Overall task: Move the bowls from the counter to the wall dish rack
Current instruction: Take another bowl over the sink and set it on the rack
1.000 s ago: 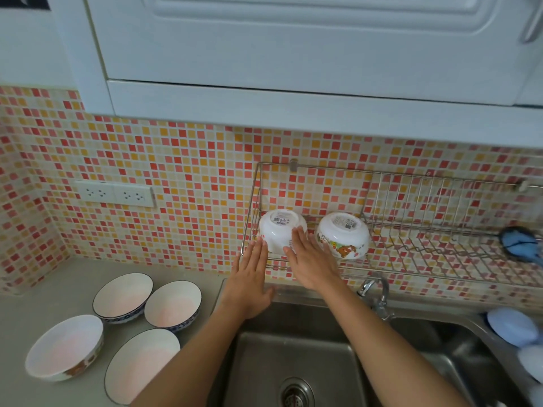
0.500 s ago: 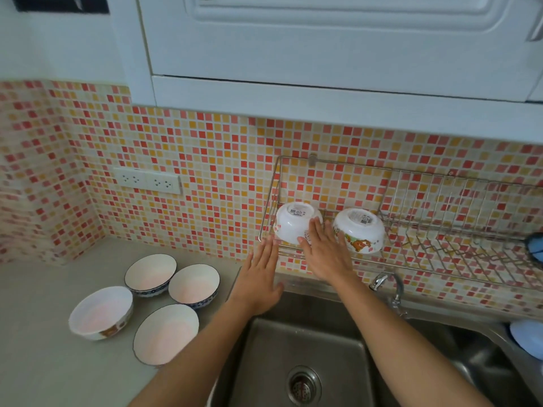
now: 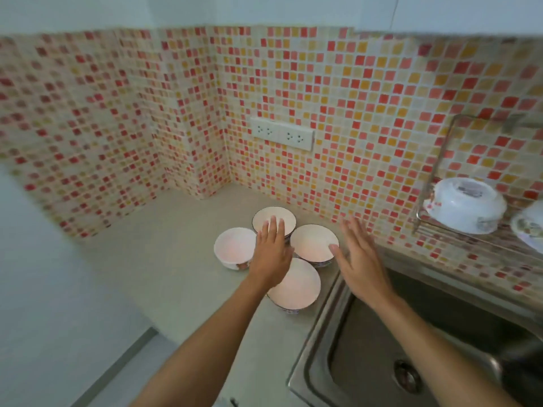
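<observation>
Several white bowls stand upright in a cluster on the grey counter [image 3: 164, 259]: a far bowl [image 3: 283, 217], a left bowl [image 3: 233, 248], a right bowl [image 3: 311, 242] and a near bowl [image 3: 299, 286]. My left hand [image 3: 271, 254] hovers over the cluster with fingers spread, its fingertips over the far bowl. My right hand [image 3: 357, 259] is open beside the right bowl, thumb over its rim. The wire wall dish rack [image 3: 440, 160] at the right edge holds an upside-down white bowl [image 3: 464, 205] and part of a second one [image 3: 529, 227].
A steel sink [image 3: 426, 348] lies to the right of the bowls, below the rack. A white double socket [image 3: 282, 137] sits on the mosaic-tiled wall above the counter. The counter's front edge runs at lower left.
Both hands have left the bowl on the rack and moved left and down to the bowls on the counter. The view has swung left with them.
</observation>
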A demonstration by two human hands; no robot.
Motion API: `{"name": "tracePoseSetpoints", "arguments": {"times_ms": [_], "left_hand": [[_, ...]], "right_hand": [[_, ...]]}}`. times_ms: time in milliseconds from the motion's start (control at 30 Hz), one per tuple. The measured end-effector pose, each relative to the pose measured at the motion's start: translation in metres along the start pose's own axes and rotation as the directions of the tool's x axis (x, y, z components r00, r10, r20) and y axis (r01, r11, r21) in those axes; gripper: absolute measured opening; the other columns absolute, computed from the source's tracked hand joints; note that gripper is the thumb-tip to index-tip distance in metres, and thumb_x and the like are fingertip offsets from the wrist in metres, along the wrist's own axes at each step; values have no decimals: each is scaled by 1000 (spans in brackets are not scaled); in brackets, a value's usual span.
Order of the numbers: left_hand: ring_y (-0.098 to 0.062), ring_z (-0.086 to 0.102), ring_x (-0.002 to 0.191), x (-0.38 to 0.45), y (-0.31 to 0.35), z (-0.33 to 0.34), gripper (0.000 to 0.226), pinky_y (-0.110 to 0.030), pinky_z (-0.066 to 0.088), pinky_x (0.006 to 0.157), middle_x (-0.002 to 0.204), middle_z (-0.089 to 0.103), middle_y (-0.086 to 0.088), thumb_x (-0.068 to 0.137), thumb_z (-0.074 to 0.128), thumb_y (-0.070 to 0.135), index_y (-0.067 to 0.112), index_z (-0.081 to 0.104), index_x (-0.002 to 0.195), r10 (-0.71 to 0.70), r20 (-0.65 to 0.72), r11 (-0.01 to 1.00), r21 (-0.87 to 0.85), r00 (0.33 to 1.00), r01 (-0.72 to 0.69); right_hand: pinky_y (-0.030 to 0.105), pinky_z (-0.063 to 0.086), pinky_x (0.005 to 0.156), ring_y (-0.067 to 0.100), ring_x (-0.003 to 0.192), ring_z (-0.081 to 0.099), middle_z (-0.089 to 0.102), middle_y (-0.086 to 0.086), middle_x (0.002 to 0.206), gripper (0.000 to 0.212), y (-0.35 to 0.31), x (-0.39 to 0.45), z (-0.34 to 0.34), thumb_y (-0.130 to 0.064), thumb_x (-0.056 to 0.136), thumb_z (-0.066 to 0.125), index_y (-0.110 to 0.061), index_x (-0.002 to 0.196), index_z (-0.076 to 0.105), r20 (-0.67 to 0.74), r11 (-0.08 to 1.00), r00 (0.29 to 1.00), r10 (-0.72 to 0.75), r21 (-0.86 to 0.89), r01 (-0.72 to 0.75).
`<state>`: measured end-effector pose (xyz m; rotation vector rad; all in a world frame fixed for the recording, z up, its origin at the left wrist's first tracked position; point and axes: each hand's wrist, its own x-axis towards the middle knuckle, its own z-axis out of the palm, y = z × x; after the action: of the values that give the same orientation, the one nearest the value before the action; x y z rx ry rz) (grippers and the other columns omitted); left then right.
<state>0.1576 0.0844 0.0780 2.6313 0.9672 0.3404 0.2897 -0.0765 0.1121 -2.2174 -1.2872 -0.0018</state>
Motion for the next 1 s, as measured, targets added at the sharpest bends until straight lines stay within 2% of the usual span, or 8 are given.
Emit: {"name": "tracePoseSetpoints", "arguments": {"times_ms": [167,267,367,433,500,667,800,1000], "left_hand": [[-28,-1,147,13,-92,-1,62,-39,-2,119,160,0,-12,101,33,32,8,4,150,-131,-11,989,-72,991,130],[-33,3,146,19,-141,6,64,-40,2,118,159,2,-16,100,36,32,4,7,149,-229,29,966,-114,973,231],[-33,0,146,27,-180,17,66,-35,0,117,158,1,-20,100,37,30,-2,6,148,-305,105,921,-220,947,321],[-28,-2,147,32,-196,21,65,-28,-1,116,159,0,-19,101,37,27,-4,3,148,-365,162,859,-322,917,398],[-26,3,147,38,-207,24,63,-25,3,114,159,3,-18,101,37,24,-4,4,148,-420,216,798,-374,882,472],[-38,45,125,40,-210,24,60,-33,36,97,138,46,-24,84,42,18,-4,32,138,-412,270,736,-465,870,492],[-39,52,113,34,-215,24,44,-31,40,83,126,53,-24,86,49,1,-3,39,129,-459,244,699,-494,854,517],[-40,55,113,27,-213,5,37,-37,43,90,124,58,-23,98,40,12,3,41,133,-463,111,731,-513,879,450]], "right_hand": [[41,3,122,12,149,-8,-5,-10,162,63,-46,26,87,-46,102,34,-30,155,6,228,997,973,41,53,-54],[35,16,120,14,150,9,11,-4,163,66,-71,44,131,-42,100,44,-23,156,16,271,971,958,95,189,-149],[33,38,101,27,132,46,50,10,144,57,-93,66,168,-30,95,58,-12,146,40,267,910,927,262,252,-329],[30,41,83,30,116,57,63,14,126,39,-105,80,189,-26,92,62,-9,126,57,295,841,872,391,270,-469],[30,39,76,33,112,58,65,16,121,28,-115,92,208,-25,90,63,-8,112,59,349,796,816,461,244,-554],[37,50,92,34,117,58,61,16,130,49,-118,107,245,-18,86,66,-6,132,54,488,591,622,613,239,-770],[51,58,78,40,110,59,57,17,129,50,-122,105,254,5,82,53,-6,131,53,539,364,522,661,378,-851],[44,58,74,30,83,65,58,16,114,42,-129,90,230,7,86,47,-2,126,52,642,219,533,551,506,-834]]}}
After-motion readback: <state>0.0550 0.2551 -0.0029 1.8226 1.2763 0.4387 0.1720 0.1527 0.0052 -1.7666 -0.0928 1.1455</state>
